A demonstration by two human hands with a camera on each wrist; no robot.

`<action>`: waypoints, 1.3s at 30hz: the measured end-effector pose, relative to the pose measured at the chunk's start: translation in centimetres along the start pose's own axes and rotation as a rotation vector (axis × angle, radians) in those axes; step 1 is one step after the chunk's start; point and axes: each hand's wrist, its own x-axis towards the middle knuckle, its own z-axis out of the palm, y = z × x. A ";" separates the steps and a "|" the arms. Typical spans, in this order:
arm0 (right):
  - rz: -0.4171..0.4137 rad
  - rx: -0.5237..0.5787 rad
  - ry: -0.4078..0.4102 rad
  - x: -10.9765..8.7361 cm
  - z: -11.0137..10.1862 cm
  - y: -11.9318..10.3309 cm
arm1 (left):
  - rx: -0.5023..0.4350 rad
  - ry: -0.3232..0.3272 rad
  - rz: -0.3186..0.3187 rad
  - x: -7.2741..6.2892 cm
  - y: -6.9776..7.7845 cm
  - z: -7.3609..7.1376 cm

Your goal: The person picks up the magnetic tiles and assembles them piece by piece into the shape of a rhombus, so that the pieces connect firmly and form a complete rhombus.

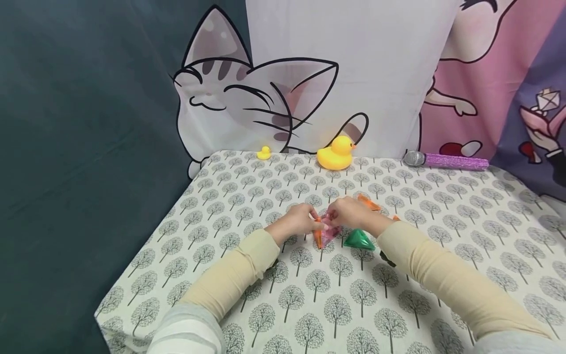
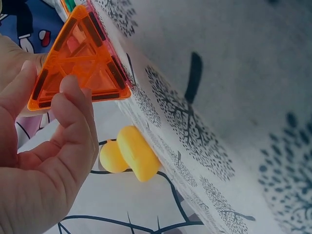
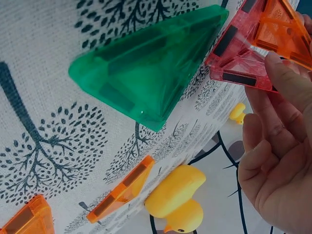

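Note:
In the middle of the table, my left hand (image 1: 298, 219) pinches a translucent orange triangular magnetic tile (image 2: 78, 63) near its lower edge. The tile stands upright against pink magnetic tiles (image 1: 329, 233). My right hand (image 1: 351, 215) grips one pink tile (image 3: 241, 78) between thumb and fingers. Pink and orange pieces meet at their edges, though the hands cover part of the joins. Just right of them sits a green pyramid of tiles (image 1: 359, 240). Loose orange tiles (image 1: 368, 202) lie beyond the right hand, one (image 1: 396, 218) partly behind the right forearm.
A large yellow duck (image 1: 334, 155), a small yellow duck (image 1: 264, 153) and a purple microphone (image 1: 446, 161) line the back of the tree-print tablecloth (image 1: 292, 300). A dark object (image 1: 387, 259) shows partly under the right forearm. Cartoon curtains (image 1: 376, 59) hang behind.

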 end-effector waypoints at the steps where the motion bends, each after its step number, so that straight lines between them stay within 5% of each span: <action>1: -0.001 -0.001 -0.007 0.0 0.0 0.0 | 0.007 0.004 -0.001 0.0 0.0 0.0; 22: 0.048 0.001 -0.033 -1.4 -0.7 1.7 | -0.067 0.007 0.064 -0.7 1.9 -0.8; 33: 0.082 0.004 -0.032 -2.6 -1.3 3.8 | -0.223 -0.076 0.090 -1.1 3.0 1.1; 39: 0.147 0.007 -0.004 -3.5 -1.4 5.1 | -0.062 -0.063 0.153 -0.9 3.7 2.6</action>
